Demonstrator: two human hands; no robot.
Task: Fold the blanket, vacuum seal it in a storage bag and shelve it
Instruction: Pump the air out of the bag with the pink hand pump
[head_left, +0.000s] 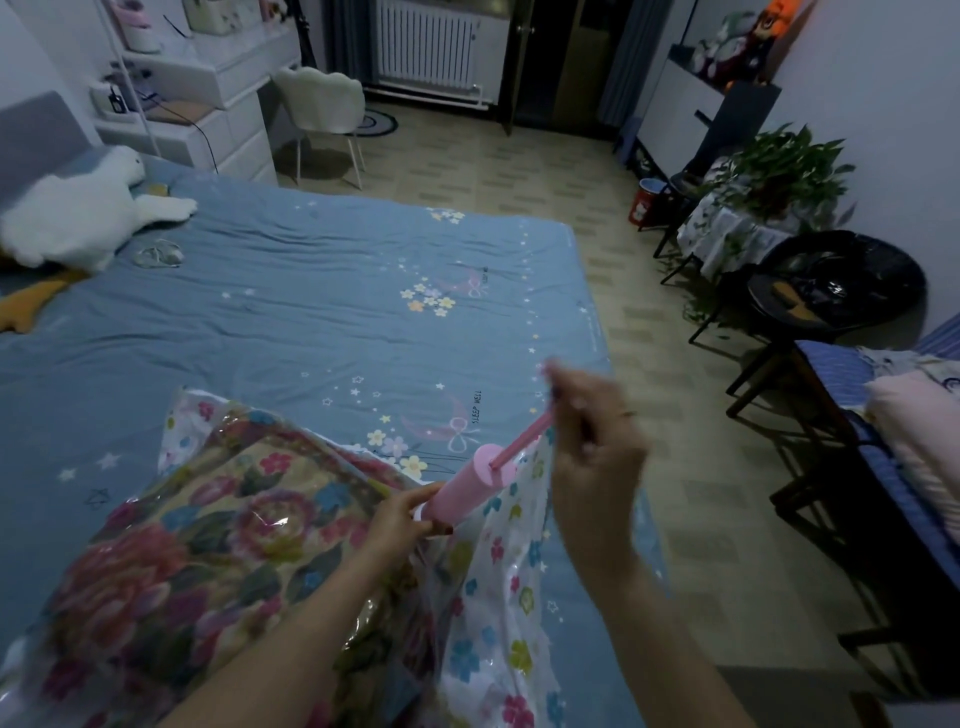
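Observation:
A folded flowered blanket (171, 551) lies inside a clear storage bag (498, 597) printed with small flowers, at the near edge of the bed. A pink hand pump (470, 486) stands tilted on the bag. My left hand (397, 522) grips the base of the pump's barrel where it meets the bag. My right hand (592, 441) grips the pump's handle, with the pink rod (522, 439) drawn out of the barrel. The right hand is blurred by motion.
The blue bed sheet (311, 291) stretches ahead, with a white plush toy (78, 213) at its far left. A tiled floor runs along the right. A black chair (831, 291), a plant (779, 171) and a cot with bedding (914, 415) stand to the right.

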